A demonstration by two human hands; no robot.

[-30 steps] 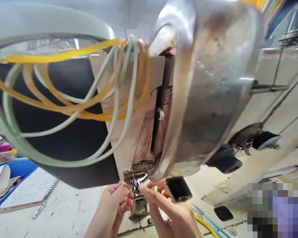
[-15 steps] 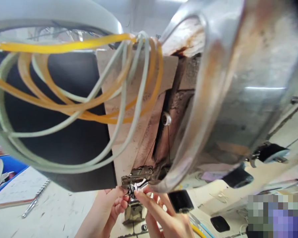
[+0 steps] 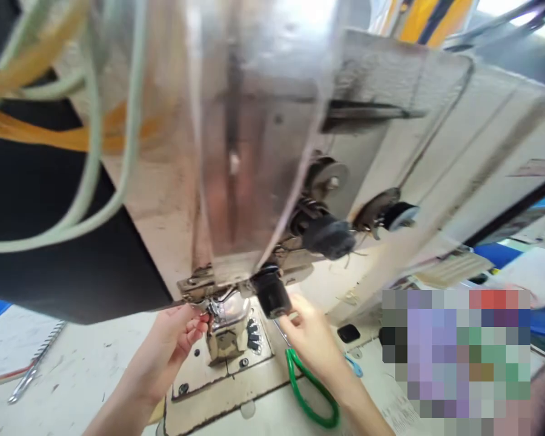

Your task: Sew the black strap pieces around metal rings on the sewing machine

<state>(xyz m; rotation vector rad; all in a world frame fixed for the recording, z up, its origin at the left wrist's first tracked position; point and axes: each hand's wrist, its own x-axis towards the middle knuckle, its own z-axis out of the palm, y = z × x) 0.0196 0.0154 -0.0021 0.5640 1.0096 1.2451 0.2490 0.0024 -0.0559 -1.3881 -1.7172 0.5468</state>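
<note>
In the head view, the shiny metal foot (image 3: pixel 234 310) under the sewing machine (image 3: pixel 136 224) sits just right of the left grip (image 3: pixel 170 336); whether those bunched fingertips clasp anything, I can't tell. The right grip (image 3: pixel 309 333), fingertips obscured by a black knob (image 3: pixel 272 293), I can't read either.

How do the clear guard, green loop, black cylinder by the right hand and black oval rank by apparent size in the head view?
1. Clear guard, perhaps enlarged by nearness
2. Green loop, by overall span
3. Black cylinder by the right hand
4. Black oval
</note>
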